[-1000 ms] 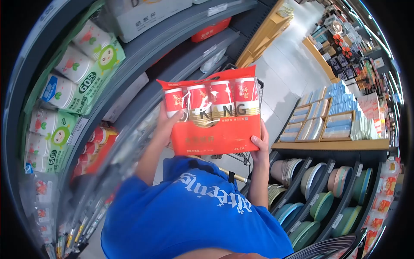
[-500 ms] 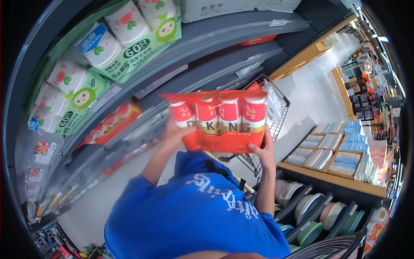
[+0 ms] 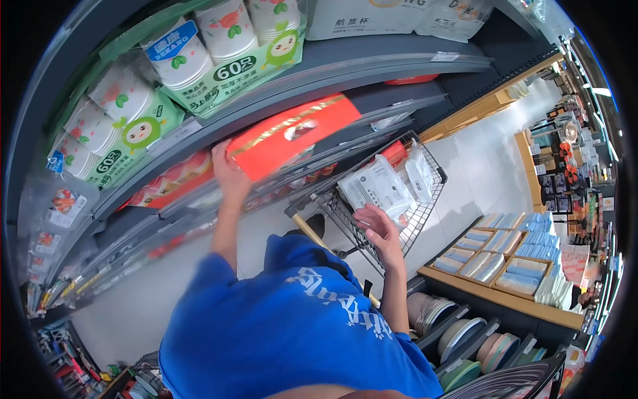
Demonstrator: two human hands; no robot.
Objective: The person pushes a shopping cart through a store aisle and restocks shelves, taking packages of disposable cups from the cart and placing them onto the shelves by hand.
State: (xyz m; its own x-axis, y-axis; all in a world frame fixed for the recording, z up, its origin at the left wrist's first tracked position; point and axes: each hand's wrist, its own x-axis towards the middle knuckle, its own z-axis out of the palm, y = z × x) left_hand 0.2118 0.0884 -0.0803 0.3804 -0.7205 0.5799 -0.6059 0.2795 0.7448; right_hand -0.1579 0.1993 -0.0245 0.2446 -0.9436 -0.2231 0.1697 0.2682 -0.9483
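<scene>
My left hand (image 3: 231, 171) grips the left end of a red package (image 3: 299, 135), fingers wrapped round its edge. The package is tilted, its right end raised, in front of the dark shelf (image 3: 266, 100); a gold band runs along it. My right hand (image 3: 380, 233) is empty, its fingers apart, above the near side of a wire shopping cart (image 3: 435, 193). Inside the cart lie white packages (image 3: 375, 188) and a red one (image 3: 393, 154). Another red package of cups (image 3: 176, 179) rests on the lower shelf, left of my left hand.
Green packs of paper cups (image 3: 232, 70) fill the upper shelf at the left, with white bags (image 3: 365, 20) further right. A wooden-edged display of light blue packets (image 3: 522, 274) stands at the right, above racked bowls (image 3: 458, 336). A cart handle (image 3: 309, 233) is near my body.
My right hand has let go of the red package and lowered slightly. My left hand has moved the package up and left toward the shelf, turning it so the cup side no longer faces me.
</scene>
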